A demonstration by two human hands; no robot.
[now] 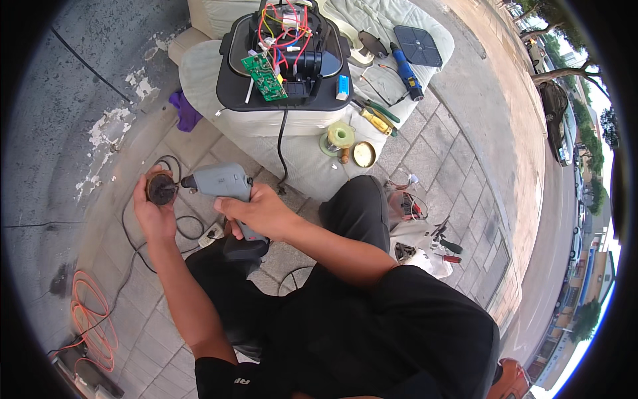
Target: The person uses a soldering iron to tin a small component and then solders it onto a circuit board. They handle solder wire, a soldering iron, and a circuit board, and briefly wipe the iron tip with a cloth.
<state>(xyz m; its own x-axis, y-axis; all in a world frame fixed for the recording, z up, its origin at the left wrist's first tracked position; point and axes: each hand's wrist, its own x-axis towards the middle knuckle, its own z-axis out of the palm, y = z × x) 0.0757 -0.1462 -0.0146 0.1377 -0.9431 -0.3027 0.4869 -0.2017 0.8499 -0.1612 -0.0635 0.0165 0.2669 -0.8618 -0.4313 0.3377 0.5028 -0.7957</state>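
Observation:
My left hand [153, 211] holds a small round dark-brown part [160, 189] at the left of the view, fingers curled around it. My right hand [258, 217] grips the handle of a grey handheld power driver [221, 179], whose nose points left at the round part, close to it; whether its tip touches it I cannot tell. Ahead, a black appliance housing [232, 90] sits on a pale padded surface [199, 153], with a green circuit board [264, 76], coloured wires and a small blue block [343, 86].
Tools [407, 72], a spool [340, 136] and an open tin [363, 155] lie on the padding. Bags of tools [425, 253], a power strip [211, 234], coiled orange cable [90, 312] and purple cloth [186, 110] are on the paving. A wall stands left; parked cars [555, 120] line the road.

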